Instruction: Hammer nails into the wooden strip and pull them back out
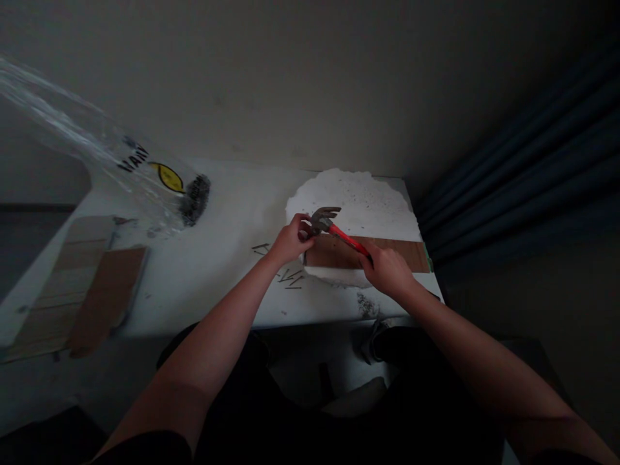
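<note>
Your right hand [389, 270] grips the hammer [347, 239] by its handle; the head is just beside your left hand [289, 241], whose fingers curl near the board [334, 254], their hold indiscernible. The board lies beneath the hammer, extending past your right hand; nails [290, 279] lie near your left wrist.

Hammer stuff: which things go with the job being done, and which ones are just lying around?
Seem to belong to the job:
- hammer, held in the right grip
- board below it
- white sheet under that board
- loose nails, probably

Seem to be just lying about:
- two boards at the far left
- clear plastic with a yellow mark
</note>
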`<state>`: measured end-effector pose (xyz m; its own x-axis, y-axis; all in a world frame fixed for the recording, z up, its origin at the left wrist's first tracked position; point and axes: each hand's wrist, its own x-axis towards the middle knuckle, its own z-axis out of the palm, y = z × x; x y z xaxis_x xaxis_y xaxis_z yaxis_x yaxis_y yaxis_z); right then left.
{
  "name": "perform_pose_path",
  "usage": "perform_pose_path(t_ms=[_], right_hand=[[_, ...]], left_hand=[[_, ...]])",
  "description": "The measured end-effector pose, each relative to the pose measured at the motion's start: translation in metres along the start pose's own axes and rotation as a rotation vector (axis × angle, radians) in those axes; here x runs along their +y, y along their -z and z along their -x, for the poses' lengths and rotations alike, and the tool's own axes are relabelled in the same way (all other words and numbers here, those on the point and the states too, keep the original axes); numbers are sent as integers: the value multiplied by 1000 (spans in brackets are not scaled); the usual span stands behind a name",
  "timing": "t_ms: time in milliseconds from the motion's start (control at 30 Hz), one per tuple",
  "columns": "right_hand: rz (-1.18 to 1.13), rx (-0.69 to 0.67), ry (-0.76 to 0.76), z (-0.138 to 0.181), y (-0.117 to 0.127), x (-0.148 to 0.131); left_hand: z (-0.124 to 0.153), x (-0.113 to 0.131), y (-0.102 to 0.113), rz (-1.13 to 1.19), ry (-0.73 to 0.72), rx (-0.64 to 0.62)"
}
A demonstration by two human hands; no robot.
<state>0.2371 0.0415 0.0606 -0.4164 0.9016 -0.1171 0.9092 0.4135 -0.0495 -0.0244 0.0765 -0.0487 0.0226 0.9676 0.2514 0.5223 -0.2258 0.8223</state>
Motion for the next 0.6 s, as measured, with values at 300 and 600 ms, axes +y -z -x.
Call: perform_pose_path(t_ms=[300,600], right_hand=[[-2,-2,-7,4,4,-4],[-17,39,-3,3,3,0]], left_hand=[[-2,0,12,-94,-4,-33],[-2,2,12,-36,20,-44]])
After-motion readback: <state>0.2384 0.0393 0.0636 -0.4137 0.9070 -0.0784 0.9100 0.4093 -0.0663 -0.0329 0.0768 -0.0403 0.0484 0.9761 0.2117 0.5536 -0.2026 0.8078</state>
